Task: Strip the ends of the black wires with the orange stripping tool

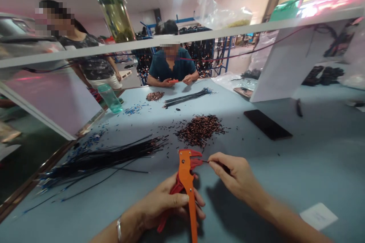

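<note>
My left hand [167, 203] is wrapped round the handles of an orange and red wire stripper [186, 174], which stands upright with its jaws at the top. My right hand [235, 176] pinches a short black wire [219, 164] and holds its tip at the stripper's jaws. Just beyond the tool lies a pile of stripped copper and black insulation bits [201, 130]. A long bundle of black wires [99, 159] lies to the left on the blue table [313, 152].
A black phone [267, 124] lies to the right, a white card [318, 215] at the near right. Across the table a seated person's hands hold an orange tool, with another wire bundle [186, 97] and scrap pile [155, 95]. A teal bottle [110, 98] stands left; another person stands behind it.
</note>
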`<control>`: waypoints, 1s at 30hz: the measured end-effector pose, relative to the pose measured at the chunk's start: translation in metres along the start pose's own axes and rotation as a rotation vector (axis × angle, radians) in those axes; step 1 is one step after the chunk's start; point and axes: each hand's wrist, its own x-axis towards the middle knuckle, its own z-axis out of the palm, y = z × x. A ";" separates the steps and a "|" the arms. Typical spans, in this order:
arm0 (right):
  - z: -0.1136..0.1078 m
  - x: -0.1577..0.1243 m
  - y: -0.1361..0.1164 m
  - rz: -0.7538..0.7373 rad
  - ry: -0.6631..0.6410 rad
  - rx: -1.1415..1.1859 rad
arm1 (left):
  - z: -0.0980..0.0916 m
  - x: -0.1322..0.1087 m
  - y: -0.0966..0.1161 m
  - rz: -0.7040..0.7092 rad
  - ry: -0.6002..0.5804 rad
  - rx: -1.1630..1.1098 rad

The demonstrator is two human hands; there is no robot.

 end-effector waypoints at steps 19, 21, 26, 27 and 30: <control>0.000 -0.004 -0.003 -0.088 0.020 -0.033 | 0.009 0.002 -0.006 0.083 0.019 0.064; 0.000 -0.004 -0.003 -0.083 0.014 -0.034 | 0.009 0.003 -0.004 0.082 0.026 0.074; 0.000 -0.003 -0.006 -0.073 0.017 -0.035 | 0.006 0.002 -0.002 0.055 0.040 0.107; 0.000 -0.003 -0.007 -0.072 0.017 -0.032 | 0.006 0.001 -0.002 0.050 0.037 0.116; -0.001 -0.004 -0.009 -0.078 0.017 -0.013 | 0.006 -0.001 0.000 0.028 0.020 0.134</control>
